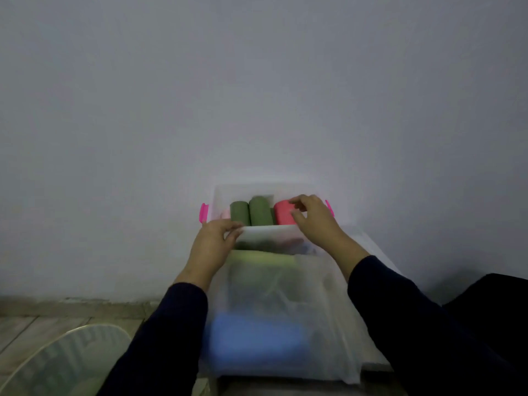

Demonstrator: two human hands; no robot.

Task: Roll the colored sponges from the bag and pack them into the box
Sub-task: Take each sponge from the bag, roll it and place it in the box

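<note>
A clear plastic box [268, 234] with pink latches stands against the wall. Inside it stand two rolled green sponges [251, 212], a pale pink roll [225, 214] at the left and a red rolled sponge [283, 214] at the right. My right hand [313, 218] curls its fingers around the red roll inside the box. My left hand [213, 244] grips the box's near rim at its left corner. In front of the box lies a translucent bag [323, 310] holding flat sponges, a light green one [263, 260] and a blue one [257, 338].
A plain grey wall rises right behind the box. A round wire fan guard [65, 364] lies on the wooden floor at the lower left. My dark-clad leg [491, 304] is at the right edge.
</note>
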